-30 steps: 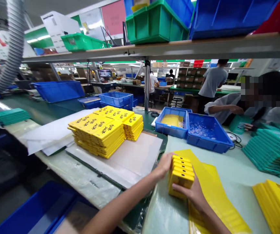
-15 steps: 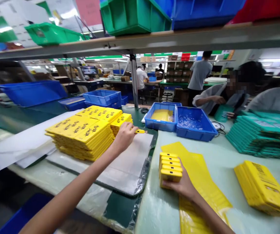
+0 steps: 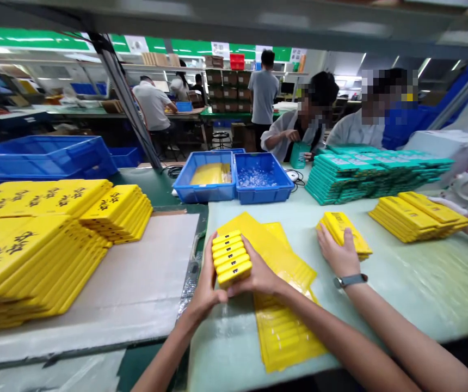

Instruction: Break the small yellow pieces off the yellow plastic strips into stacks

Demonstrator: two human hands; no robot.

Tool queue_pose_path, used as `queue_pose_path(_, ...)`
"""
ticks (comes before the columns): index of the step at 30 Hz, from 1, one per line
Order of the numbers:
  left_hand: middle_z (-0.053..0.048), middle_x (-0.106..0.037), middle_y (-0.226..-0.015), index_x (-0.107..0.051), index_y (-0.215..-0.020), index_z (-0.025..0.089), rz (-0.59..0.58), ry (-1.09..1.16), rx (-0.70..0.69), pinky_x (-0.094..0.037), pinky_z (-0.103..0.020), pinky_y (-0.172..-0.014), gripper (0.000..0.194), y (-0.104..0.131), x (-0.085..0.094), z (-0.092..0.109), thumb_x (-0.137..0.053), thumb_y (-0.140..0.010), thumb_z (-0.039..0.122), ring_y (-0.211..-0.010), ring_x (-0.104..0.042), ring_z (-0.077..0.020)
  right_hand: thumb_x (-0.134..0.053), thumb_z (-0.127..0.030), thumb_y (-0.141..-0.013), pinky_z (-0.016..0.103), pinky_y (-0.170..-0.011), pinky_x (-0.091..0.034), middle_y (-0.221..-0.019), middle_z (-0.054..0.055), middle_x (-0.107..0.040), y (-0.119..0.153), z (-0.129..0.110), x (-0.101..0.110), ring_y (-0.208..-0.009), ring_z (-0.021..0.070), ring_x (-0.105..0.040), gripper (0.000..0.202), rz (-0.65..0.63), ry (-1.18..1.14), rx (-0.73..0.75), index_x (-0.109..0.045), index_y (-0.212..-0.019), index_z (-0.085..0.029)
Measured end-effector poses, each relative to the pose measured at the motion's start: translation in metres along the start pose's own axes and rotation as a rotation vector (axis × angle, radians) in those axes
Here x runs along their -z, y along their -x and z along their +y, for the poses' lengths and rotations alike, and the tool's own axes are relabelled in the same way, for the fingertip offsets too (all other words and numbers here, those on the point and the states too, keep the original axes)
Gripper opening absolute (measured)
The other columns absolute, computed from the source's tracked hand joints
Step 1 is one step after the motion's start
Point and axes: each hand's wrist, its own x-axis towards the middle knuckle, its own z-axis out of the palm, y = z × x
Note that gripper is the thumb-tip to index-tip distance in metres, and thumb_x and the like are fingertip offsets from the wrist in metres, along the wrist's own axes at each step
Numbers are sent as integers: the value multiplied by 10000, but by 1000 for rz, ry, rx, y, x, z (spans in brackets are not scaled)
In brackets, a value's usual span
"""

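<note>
A small stack of several thin yellow boxes (image 3: 232,260) is held up with its narrow ends facing me, each end bearing a small dark mark. My left hand (image 3: 206,286) presses against the stack's left side, thumb below. On the other side my right hand (image 3: 260,272) grips it, fingers wrapped along the edge. Underneath, flat yellow plastic sheets or bags (image 3: 287,337) lie overlapping on the pale green table. To the left stand large piles of yellow boxes with black lettering (image 3: 34,256), beside a smaller pile (image 3: 114,209) on a white sheet.
A co-worker's hand with a watch (image 3: 342,253) holds other yellow boxes (image 3: 350,231) to my right. Farther right lie more yellow boxes (image 3: 417,215). Two blue bins (image 3: 203,193) stand behind, near a teal stack (image 3: 364,174). A metal post (image 3: 125,98) rises at the back.
My left hand has come from beside the yellow piles, carrying one thin box, to the stack in my right hand. The view has turned right. A co-worker's hands have entered from the right.
</note>
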Motion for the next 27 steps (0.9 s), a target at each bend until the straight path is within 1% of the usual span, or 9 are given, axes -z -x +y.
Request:
queue_pose_path(3,-222,-407,-1621,-158,-1653,217,77,-115,-42,-430,-557,-1221,1426,-4,-1,-4,-888,-570,786,-1481,-475,-438,-1036,-341,-440,513,-1158,-485,-1560,156,-539,-28,19,-41,-1389,333,-576,1415,-117,-34,24,-309,-1651,-253)
queue_pose_path(5,-208,-468,-1574,-211,-1626,217,85,-154,-50,-455,-552,-1201,1306,-11,0,-6,-917,-621,660,-1436,-531,-415,-1038,-352,-428,539,-1207,-425,-1629,163,-459,-28,22,-32,-1462,345,-500,1439,-179,27,47,-309,-1665,-240)
queue_pose_path(7,-198,-512,-1537,-266,-1593,214,71,-181,-51,-468,-557,-1187,1258,-16,2,-8,-928,-606,627,-1407,-558,-413,-1007,-390,-514,531,-1179,-463,-1617,134,-488,-15,18,1,-1463,345,-502,1205,-152,135,40,-481,-1587,-233)
queue_pose_path(8,-194,-524,-1525,-281,-1581,214,69,-196,-51,-473,-559,-1183,1242,-17,3,-8,-930,-602,618,-1399,-565,-413,-958,-407,-614,502,-1121,-522,-1561,116,-560,-7,16,22,-1412,333,-560,964,-84,213,16,-602,-1493,-234)
queue_pose_path(10,-192,-528,-1518,-294,-1565,211,91,-228,-66,-474,-557,-1183,1218,-17,3,-10,-928,-606,613,-1396,-568,-411,-741,-379,-862,418,-928,-614,-1270,105,-759,14,14,64,-1119,282,-737,377,243,419,-81,-791,-1201,-221)
queue_pose_path(12,-191,-520,-1519,-295,-1561,207,108,-248,-82,-474,-556,-1183,1208,-15,2,-11,-919,-615,623,-1395,-567,-412,-632,-283,-905,402,-851,-601,-978,110,-819,33,21,93,-901,273,-767,220,506,668,-211,-835,-941,-206)
queue_pose_path(14,-187,-518,-1514,-296,-1563,207,116,-262,-92,-462,-568,-1192,1194,-13,0,-11,-911,-628,621,-1392,-567,-414,-638,-212,-859,399,-798,-581,-833,106,-808,48,33,103,-796,281,-759,197,566,785,-299,-821,-786,-209)
queue_pose_path(19,-177,-554,-1474,-290,-1564,207,72,-233,-93,-482,-569,-1174,1162,-12,0,-8,-914,-645,547,-1351,-600,-405,-684,-195,-844,393,-819,-553,-946,134,-796,57,63,84,-896,308,-758,154,545,947,-394,-836,-858,-183)
queue_pose_path(27,-167,-562,-1459,-307,-1534,217,34,-178,-94,-526,-516,-1138,1119,-6,-1,-3,-925,-651,520,-1333,-617,-386,-755,-212,-863,388,-860,-523,-1014,181,-751,54,61,74,-1007,347,-721,157,439,1131,-428,-827,-968,-120)
